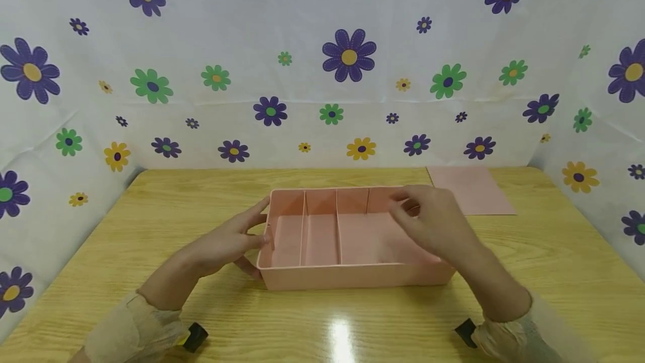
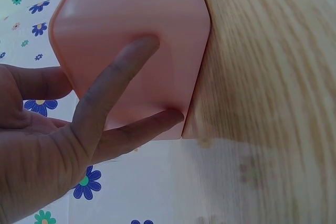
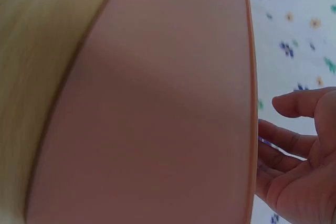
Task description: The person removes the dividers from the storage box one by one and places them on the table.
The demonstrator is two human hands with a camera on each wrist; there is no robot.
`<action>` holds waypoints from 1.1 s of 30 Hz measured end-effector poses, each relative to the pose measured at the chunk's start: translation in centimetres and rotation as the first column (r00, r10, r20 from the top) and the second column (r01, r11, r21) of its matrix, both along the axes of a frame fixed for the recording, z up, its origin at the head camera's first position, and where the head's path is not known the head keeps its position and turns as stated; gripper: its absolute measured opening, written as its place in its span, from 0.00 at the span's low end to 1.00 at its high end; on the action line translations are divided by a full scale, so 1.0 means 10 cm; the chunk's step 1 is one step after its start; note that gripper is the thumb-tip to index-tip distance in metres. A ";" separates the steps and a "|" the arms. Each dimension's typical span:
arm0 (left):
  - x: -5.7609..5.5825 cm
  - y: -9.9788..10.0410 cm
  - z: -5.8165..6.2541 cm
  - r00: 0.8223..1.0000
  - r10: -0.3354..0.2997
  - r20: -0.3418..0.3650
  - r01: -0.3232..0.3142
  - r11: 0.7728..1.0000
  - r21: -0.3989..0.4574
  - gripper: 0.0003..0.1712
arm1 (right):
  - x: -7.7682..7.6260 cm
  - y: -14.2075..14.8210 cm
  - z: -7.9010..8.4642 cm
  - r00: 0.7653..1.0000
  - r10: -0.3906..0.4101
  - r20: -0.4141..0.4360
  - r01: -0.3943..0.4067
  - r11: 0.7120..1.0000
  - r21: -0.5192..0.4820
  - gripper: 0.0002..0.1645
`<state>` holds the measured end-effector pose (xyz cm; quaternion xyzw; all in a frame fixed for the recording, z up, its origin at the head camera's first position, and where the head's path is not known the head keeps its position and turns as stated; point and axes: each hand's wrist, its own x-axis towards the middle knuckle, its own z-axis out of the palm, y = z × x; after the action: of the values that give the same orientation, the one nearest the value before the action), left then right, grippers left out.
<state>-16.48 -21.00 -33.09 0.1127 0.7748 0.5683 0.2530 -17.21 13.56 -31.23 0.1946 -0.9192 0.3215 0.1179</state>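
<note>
A pink divided storage box (image 1: 353, 278) sits lengthwise on the table, with thin dividers (image 1: 339, 234) marking off narrow compartments on its left and a wider space on its right. At the left end, my left hand (image 1: 221, 248) pinches the end wall: the thumb comes over the rim, while fingers (image 2: 113, 85) press the outer face in the left wrist view. My right hand (image 1: 435, 220) is over the box's right end, its fingers loosely bent. Thumb and fingers stand apart with nothing between them in the right wrist view. The hand covers the box's back right corner.
The wood-grain table (image 1: 166, 206) carries a flat pink sheet (image 1: 476, 189) at the back right, partly behind my right hand. White cloth (image 1: 302, 27) printed with flowers rises behind the table and along both sides.
</note>
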 end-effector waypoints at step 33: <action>-0.02 0.01 0.00 1.000 0.013 0.001 -0.013 1.000 -0.017 0.41 | 0.02 -0.89 -0.32 0.933 0.176 0.315 -0.199 0.979 0.040 0.50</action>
<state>-16.65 -20.90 -33.07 0.1050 0.7802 0.5633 0.2509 -16.98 4.64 -34.43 0.2326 -0.9143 0.3250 -0.0660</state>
